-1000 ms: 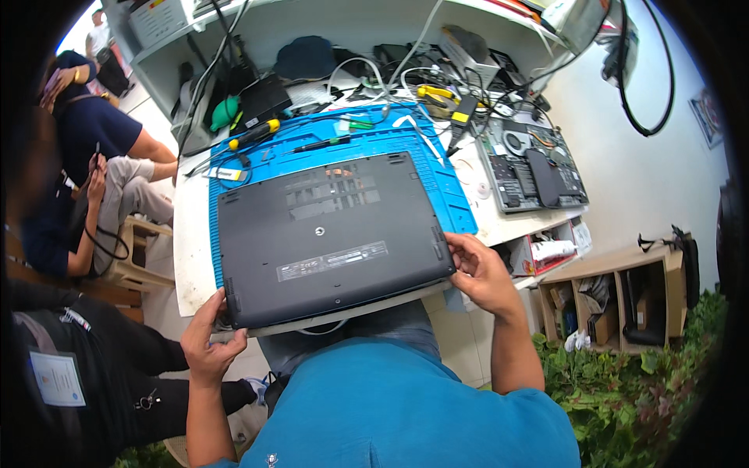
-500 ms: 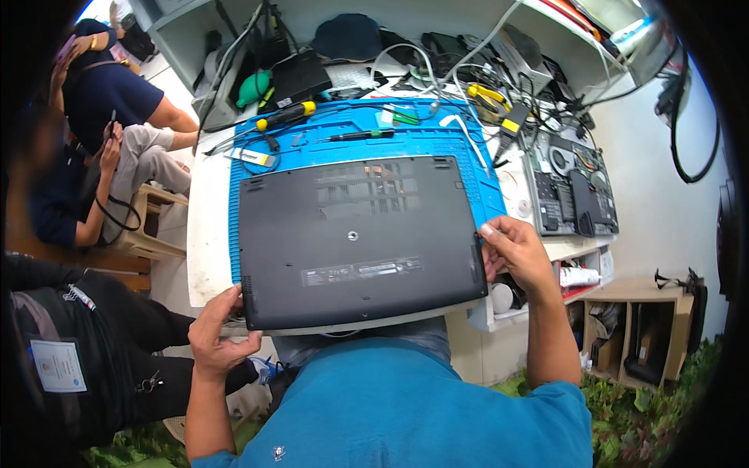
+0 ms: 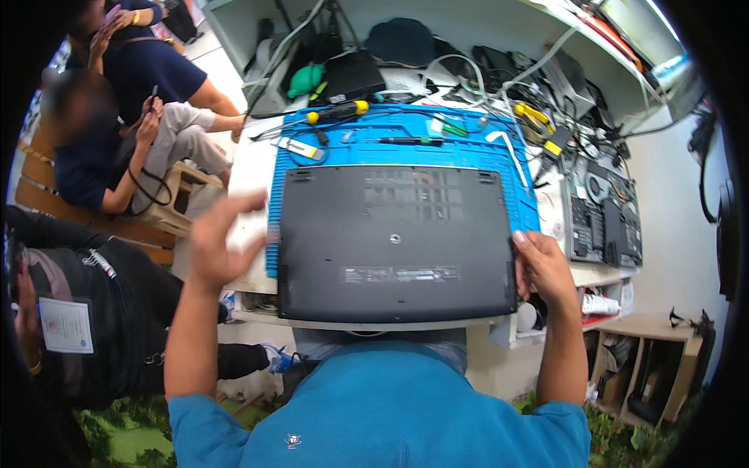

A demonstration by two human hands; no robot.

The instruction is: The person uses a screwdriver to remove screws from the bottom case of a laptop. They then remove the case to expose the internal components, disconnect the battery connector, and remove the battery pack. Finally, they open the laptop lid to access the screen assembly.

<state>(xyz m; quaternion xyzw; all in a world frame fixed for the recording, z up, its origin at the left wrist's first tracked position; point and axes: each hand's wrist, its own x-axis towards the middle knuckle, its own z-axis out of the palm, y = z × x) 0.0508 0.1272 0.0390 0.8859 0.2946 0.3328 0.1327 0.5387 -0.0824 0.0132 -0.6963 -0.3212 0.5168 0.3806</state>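
Note:
A black laptop [image 3: 398, 277] lies bottom side up on a blue repair mat [image 3: 437, 117] at the desk's front. My right hand [image 3: 543, 267] grips its right edge, thumb on top, the other fingers partly hidden. My left hand [image 3: 225, 238] is raised beside the laptop's left edge, blurred by motion, thumb and fingers apart with nothing in them. Behind the laptop lie a yellow-black screwdriver [image 3: 337, 111], a black pen-shaped tool [image 3: 409, 141] and a white USB-stick-like item [image 3: 300, 149].
An opened grey laptop [image 3: 603, 242] sits at the right, with yellow pliers [image 3: 534, 117] and cables behind. A shelf [image 3: 491, 23] overhangs clutter. Seated people [image 3: 101, 171] and a person in black [image 3: 125, 304] are close on the left. A wooden cubby [image 3: 655, 327] stands lower right.
My left hand has let go of the laptop's front left corner and moved up. My right hand stays at the right edge. The view has shifted, and the laptop sits straighter.

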